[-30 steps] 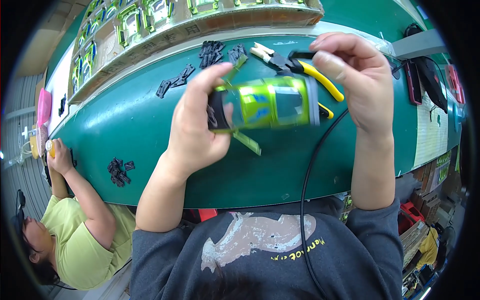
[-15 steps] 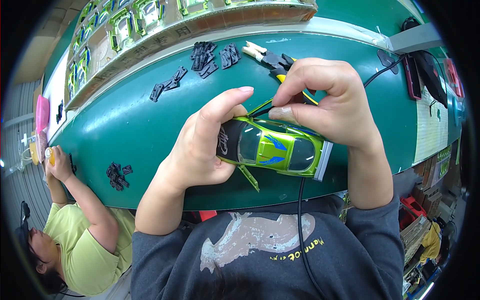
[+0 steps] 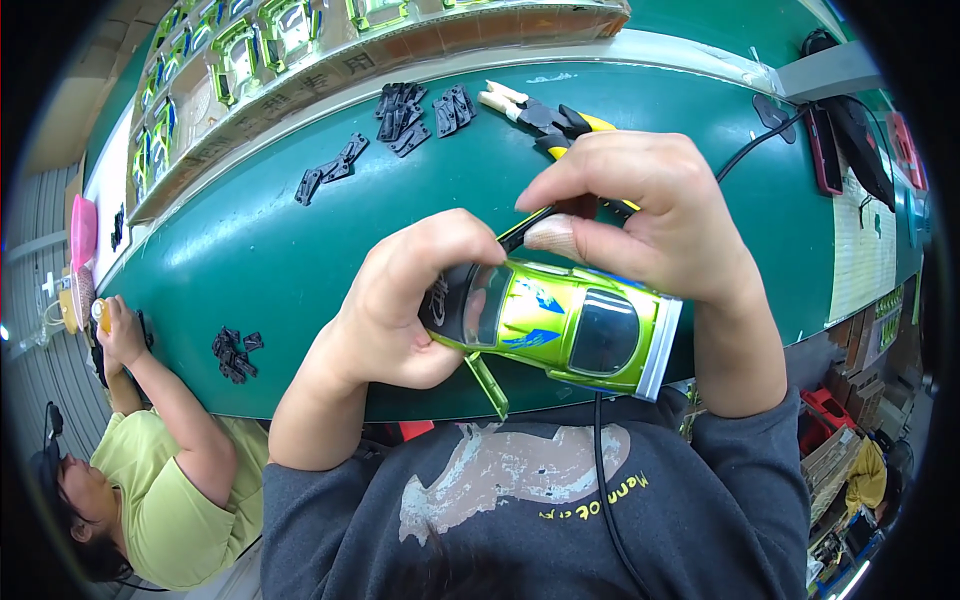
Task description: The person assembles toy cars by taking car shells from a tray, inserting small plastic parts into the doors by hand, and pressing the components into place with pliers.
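Observation:
A bright green model car [image 3: 535,310] with a black hood and blue markings is in my left hand [image 3: 395,310], whose fingers wrap round the hood end. Its near door [image 3: 487,385] stands swung out toward me. On the far side, the other door [image 3: 522,232], with a dark inner face, sticks out from the body. My right hand [image 3: 650,210] has its thumb and forefinger closed on that door's outer end. A left fingertip presses near the door's hinge. Yellow-and-black pliers [image 3: 545,122] with wrapped jaws lie just beyond my right hand.
Small black plastic parts lie in piles on the green table [image 3: 240,270]: far middle [image 3: 400,115], far left [image 3: 330,170] and near left [image 3: 233,355]. A cardboard tray [image 3: 290,95] holds green car shells. A cable [image 3: 600,450] hangs before me. A co-worker's hand [image 3: 122,330] is at left.
The car has tilted and its rear has come nearer to me. My left fingers have curled from stretched out to pressing by the far door. The right hand still pinches.

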The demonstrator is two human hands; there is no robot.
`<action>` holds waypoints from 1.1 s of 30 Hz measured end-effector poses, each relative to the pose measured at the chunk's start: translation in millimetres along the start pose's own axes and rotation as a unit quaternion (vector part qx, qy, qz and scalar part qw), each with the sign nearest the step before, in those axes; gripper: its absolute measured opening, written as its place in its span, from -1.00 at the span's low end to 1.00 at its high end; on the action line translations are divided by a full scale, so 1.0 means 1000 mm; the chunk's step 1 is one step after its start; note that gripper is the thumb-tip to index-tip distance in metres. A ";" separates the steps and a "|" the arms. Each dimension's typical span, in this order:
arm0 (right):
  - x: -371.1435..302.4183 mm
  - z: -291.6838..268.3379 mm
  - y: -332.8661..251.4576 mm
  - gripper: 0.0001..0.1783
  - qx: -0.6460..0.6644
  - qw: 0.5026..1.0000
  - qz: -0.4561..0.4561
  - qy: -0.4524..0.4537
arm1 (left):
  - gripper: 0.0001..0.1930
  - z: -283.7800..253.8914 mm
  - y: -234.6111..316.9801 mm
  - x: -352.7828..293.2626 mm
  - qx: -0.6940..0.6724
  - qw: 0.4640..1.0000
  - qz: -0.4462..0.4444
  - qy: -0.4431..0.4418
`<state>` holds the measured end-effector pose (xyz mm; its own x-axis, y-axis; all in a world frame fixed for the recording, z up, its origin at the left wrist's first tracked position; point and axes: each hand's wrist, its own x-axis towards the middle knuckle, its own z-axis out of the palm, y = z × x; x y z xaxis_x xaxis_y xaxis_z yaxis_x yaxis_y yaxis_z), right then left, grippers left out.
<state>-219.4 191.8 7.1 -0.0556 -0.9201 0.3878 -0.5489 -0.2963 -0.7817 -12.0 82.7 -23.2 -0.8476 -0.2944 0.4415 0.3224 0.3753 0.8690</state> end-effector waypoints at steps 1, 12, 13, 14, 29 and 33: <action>0.000 -0.001 0.000 -0.83 0.008 1.000 -0.006 -0.023 | -0.45 -0.004 0.002 0.004 0.044 0.998 0.022 -0.042; -0.001 0.003 0.003 -0.79 0.059 0.996 -0.021 -0.059 | -0.44 -0.006 0.008 0.007 0.162 0.981 0.083 -0.066; -0.001 0.004 0.003 -0.79 0.058 0.996 -0.020 -0.059 | -0.44 -0.006 0.008 0.006 0.170 0.980 0.084 -0.063; -0.001 0.005 0.004 -0.80 0.053 0.997 -0.031 -0.053 | -0.44 -0.006 0.008 0.006 0.178 0.978 0.086 -0.061; 0.000 -0.001 0.004 -0.69 0.111 0.993 0.049 0.002 | -0.43 -0.006 0.019 0.002 -0.106 0.971 -0.196 0.093; 0.002 0.016 -0.005 -0.62 -0.171 0.970 -0.167 0.055 | -0.41 -0.013 0.014 0.003 -0.444 0.807 -0.363 0.142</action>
<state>-203.4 187.3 4.3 0.0953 -0.7492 0.6554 -0.7946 -0.4539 -0.4033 -4.3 76.0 -6.7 -0.8586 -0.3901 -0.3327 0.0656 -0.7272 0.6833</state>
